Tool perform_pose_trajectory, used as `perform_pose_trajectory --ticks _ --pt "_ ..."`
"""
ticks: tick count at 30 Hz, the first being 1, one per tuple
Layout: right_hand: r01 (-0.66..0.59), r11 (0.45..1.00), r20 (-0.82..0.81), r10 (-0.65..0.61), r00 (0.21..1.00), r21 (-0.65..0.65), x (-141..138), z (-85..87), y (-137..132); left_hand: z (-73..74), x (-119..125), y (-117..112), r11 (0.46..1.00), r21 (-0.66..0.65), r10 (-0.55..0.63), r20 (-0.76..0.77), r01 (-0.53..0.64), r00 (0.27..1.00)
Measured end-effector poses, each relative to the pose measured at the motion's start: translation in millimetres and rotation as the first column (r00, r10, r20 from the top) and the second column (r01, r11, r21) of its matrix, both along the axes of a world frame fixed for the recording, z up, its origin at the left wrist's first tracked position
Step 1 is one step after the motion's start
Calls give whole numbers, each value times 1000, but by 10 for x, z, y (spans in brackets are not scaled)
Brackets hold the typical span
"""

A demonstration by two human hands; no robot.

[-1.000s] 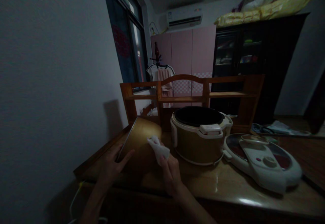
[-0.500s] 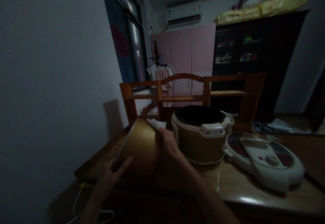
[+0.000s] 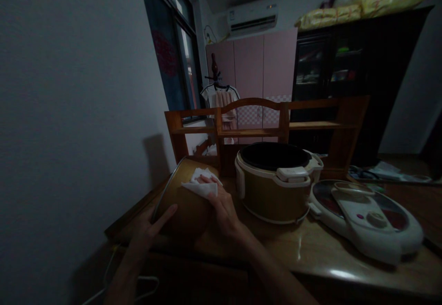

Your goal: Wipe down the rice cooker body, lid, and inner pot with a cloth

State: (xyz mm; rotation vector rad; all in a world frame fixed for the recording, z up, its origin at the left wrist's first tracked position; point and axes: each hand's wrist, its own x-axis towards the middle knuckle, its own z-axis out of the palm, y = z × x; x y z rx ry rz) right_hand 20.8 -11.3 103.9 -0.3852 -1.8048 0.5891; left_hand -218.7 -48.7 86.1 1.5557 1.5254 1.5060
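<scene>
A gold-coloured inner pot (image 3: pixel 186 203) lies tipped on its side on the wooden table (image 3: pixel 311 249), its mouth turned to the left. My left hand (image 3: pixel 152 226) grips its rim, thumb stretched along the outer wall. My right hand (image 3: pixel 221 203) presses a crumpled white tissue (image 3: pixel 200 183) against the top of the pot's outer wall. Just right of the pot stands the cooker body (image 3: pixel 276 185), gold with white trim and a dark hollow inside.
The cooker's white lid (image 3: pixel 366 217) lies flat at the right of the table. A wooden shelf rack (image 3: pixel 255 125) stands behind the cooker. A grey wall is close on the left. A white cable (image 3: pixel 110 277) hangs below the table's left corner.
My right hand with the tissue slid up over the pot's wall to its far end, then came back a little toward me. The left hand stayed on the rim.
</scene>
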Motion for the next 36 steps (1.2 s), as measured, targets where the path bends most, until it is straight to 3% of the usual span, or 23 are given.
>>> perform_pose_trajectory --ticks 11,15,21,26,33,36 --pt "-6 988 148 -18 989 157 140 -175 -89 120 33 39 999 -28 -40 24 40 999" --pt "59 979 167 -92 982 193 129 -311 -155 170 117 36 997 -19 -76 8 76 997" --pt "202 976 76 -208 975 82 112 -542 -296 246 334 24 994 0 -109 -71 110 991" --pt "211 977 64 -210 976 -10 156 -649 -409 272 445 43 996 -31 -86 -105 83 991" --pt "144 990 136 -143 980 6 149 -970 -593 186 345 99 997 76 -19 -94 26 995" --pt "215 971 15 -215 977 -99 167 -1118 -576 145 252 100 999 44 -16 -52 18 999"
